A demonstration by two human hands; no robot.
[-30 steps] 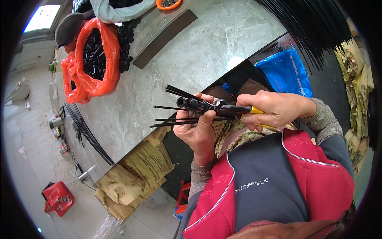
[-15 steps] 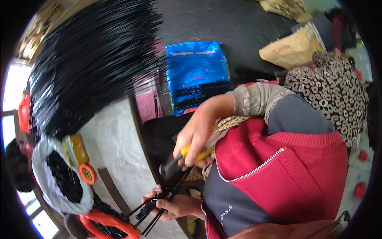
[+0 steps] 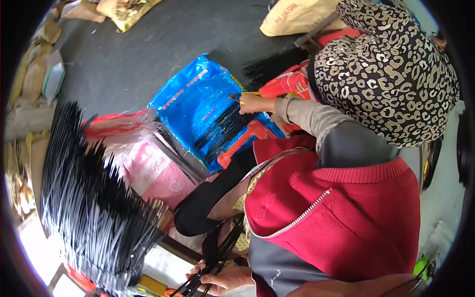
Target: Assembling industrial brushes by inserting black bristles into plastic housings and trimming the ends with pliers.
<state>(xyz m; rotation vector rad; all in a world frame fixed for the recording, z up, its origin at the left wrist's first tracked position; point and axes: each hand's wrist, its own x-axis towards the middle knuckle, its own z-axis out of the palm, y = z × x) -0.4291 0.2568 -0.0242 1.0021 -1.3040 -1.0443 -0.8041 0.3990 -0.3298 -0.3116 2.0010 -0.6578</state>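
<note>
At the lower edge my left hand [image 3: 220, 280] is closed around a small bundle of thin black strips [image 3: 225, 247]. These strips run up past my knee. Stretched out over a blue plastic bag [image 3: 180, 101], my right hand [image 3: 255, 103] grips a pair of yellow-handled pliers [image 3: 240, 96]. The pliers' dark jaws point left, above loose black strips [image 3: 220, 131] lying on the bag. Just below that hand sits a red-orange plastic handle [image 3: 242, 143].
A large stack of black strips [image 3: 94, 208] rises at the left. Beside it lies a pink bag [image 3: 158, 173]. A person in leopard-print clothing [image 3: 386, 74] sits close on the right. Paper sacks [image 3: 297, 17] stand at the back on the dark floor [image 3: 128, 54].
My right hand has moved with the pliers away from my left hand, up and over the blue bag. The view has turned, bringing the pink bag and more floor into sight.
</note>
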